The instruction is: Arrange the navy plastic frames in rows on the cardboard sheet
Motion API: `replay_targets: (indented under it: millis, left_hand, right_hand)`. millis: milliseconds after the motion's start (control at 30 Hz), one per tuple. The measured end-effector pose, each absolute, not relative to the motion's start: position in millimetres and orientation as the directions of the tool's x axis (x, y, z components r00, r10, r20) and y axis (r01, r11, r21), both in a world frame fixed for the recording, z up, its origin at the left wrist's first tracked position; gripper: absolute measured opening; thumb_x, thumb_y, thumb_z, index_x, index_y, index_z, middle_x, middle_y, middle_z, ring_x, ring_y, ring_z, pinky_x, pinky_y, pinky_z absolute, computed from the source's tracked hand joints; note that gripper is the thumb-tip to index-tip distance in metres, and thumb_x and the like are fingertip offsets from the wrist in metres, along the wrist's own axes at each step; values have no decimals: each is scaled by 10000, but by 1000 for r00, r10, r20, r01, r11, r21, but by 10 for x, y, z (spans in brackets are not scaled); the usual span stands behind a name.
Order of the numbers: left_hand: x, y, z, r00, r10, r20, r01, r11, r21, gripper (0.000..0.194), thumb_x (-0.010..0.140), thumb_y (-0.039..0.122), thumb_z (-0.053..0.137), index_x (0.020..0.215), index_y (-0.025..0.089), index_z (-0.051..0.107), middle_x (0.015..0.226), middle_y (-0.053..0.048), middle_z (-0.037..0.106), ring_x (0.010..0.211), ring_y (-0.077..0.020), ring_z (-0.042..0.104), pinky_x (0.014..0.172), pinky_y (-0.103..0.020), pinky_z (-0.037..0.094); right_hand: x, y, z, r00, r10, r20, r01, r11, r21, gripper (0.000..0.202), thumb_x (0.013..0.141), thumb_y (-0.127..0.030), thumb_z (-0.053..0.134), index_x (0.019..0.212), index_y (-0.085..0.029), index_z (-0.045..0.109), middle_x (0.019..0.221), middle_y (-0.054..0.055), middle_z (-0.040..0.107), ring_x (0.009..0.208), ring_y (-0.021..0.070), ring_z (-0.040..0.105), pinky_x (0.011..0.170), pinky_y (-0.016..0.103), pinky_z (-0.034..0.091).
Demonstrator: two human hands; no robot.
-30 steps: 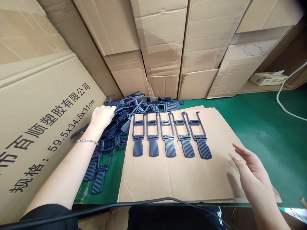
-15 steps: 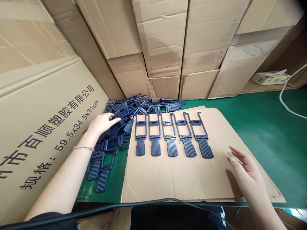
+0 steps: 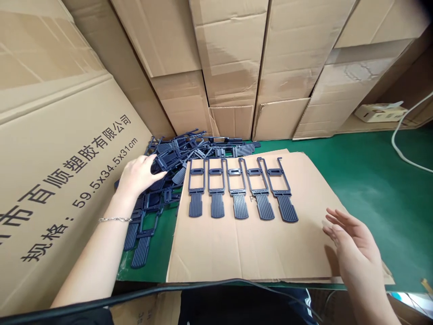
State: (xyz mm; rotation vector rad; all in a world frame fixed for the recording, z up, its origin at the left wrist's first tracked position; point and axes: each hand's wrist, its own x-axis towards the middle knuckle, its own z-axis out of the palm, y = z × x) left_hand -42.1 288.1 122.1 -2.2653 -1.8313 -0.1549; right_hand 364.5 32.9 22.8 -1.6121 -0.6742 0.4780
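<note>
My left hand [image 3: 138,175] is over the left side of a jumbled pile of dark blue plastic parts [image 3: 176,151]. Its thumb and fingers are apart, with dark parts showing in the gap; no firm grip is visible. Several like parts, each a rectangular frame with a crossbar and a ribbed flat tab, lie in a row on a cardboard sheet [image 3: 209,253], tabs toward me. The rightmost part [image 3: 283,194] of that row lies nearest my right hand [image 3: 355,243], which hovers over the sheet's right side, fingers apart and apparently holding nothing.
A large printed carton [image 3: 81,153] stands along the left, and more cardboard boxes [image 3: 230,58] form a wall behind. The sheet rests on a green tabletop [image 3: 365,180]. A tissue box [image 3: 380,113] and white cable [image 3: 397,140] are at right. A black cable [image 3: 203,284] crosses the front.
My left hand has shifted slightly left and its fingers have spread wider from the thumb. My right hand has moved slightly right. The row of parts keeps its arrangement; the view has shifted a little.
</note>
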Motion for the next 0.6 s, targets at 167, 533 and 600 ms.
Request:
replay_targets:
  millis: [167,533,600]
  left_hand:
    - [70,2395,1485,223,788,574,909,-381,170,621,734,487,607,1264,186,492,1160,-111,558,1070,-283,525,952,-394,396]
    - [1055,1919,1380,453,890,58,-373,129,919,481,777,561,435,896,125,600,719,-62,595,557,-152,575,540,-288,501]
    - [1124,1846,1333,425,903,64,-402,126,907,367,806,465,473,949,150,595,686,-23,572,513,-110,533,496,-232,471]
  right_hand:
    - [3387,448,448,662,744,94,119,20,-993,312,813,-419,594,1058,-227,576,1056,72,615,910,215,610,823,400,496]
    - [2199,838,1071,-1,962,274,79,274,-959,620,819,-249,598,1362,-308,304,1296,50,454,1039,181,529,920,359,461]
    - [2123,841,1082,-30,969,246,14,247,-969,634,831,-204,551,1392,-299,270,1239,55,495,905,157,572,793,305,514]
